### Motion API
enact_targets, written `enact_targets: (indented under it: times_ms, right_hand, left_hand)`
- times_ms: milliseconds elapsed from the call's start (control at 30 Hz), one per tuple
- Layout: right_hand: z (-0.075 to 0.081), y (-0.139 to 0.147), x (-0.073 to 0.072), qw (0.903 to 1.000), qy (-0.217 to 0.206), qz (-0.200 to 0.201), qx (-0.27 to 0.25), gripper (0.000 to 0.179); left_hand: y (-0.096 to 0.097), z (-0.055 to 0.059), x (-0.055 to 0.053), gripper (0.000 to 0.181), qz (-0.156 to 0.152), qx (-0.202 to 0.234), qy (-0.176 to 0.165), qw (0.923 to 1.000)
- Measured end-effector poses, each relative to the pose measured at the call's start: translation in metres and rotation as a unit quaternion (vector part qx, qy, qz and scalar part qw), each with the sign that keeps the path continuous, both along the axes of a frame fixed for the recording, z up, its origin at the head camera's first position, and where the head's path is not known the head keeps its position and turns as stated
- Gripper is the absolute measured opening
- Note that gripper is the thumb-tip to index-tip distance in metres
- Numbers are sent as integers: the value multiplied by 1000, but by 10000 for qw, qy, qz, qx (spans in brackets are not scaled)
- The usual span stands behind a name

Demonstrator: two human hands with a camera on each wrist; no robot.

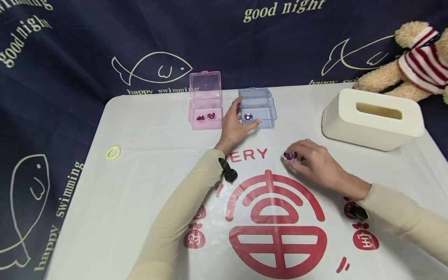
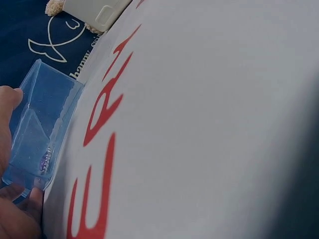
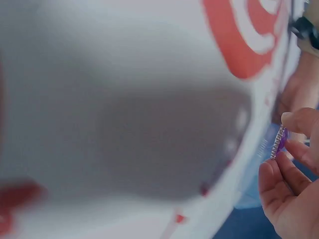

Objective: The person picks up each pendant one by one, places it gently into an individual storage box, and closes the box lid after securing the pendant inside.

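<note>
My right hand (image 1: 315,161) pinches a purple gem (image 1: 289,156) with a sparkling silver rim, a little to the front right of an open blue box (image 1: 268,121). The right wrist view shows that gem (image 3: 278,142) edge-on between thumb and fingertips. My left hand (image 1: 232,128) holds the see-through blue box, fingers at its left side and thumb across the front. Inside this box, near the left, lies another purple gem (image 1: 248,116). An open pink box (image 1: 210,125) stands just left of my left hand, with two pink gems (image 1: 211,115) in it.
A yellow ring (image 1: 113,153) lies at the table's left. A cream tissue box (image 1: 367,134) stands at the back right, with a teddy bear (image 1: 416,70) behind it. Dark blue cloth (image 1: 140,35) hangs beyond the white printed tablecloth (image 1: 147,194).
</note>
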State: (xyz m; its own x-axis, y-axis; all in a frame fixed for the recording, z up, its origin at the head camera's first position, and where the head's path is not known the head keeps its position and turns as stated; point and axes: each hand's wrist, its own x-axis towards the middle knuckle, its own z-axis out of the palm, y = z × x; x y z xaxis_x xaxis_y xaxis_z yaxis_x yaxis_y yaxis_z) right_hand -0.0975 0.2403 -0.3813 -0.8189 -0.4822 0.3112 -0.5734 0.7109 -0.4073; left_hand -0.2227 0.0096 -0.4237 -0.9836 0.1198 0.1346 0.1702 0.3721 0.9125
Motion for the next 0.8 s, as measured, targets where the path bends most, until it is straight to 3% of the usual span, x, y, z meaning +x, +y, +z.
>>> enact_targets:
  times_ms: [200, 433, 667, 800]
  right_hand:
    - [28, -10, -26, 9968, 639, -20, -474, 28]
    - [57, -30, -65, 9945, 852, -214, -566, 23]
    - [53, -49, -114, 9978, 194, -420, -465, 20]
    - [43, -54, -133, 9985, -202, -408, -289, 22]
  left_hand:
    - [-1, -1, 0, 92, -20, -7, -46, 10000]
    - [-2, 1, -1, 92, -39, 62, -53, 10000]
    - [-2, 1, 0, 92, -22, 225, -95, 9997]
    - [-2, 1, 0, 91, -55, 229, -133, 9996]
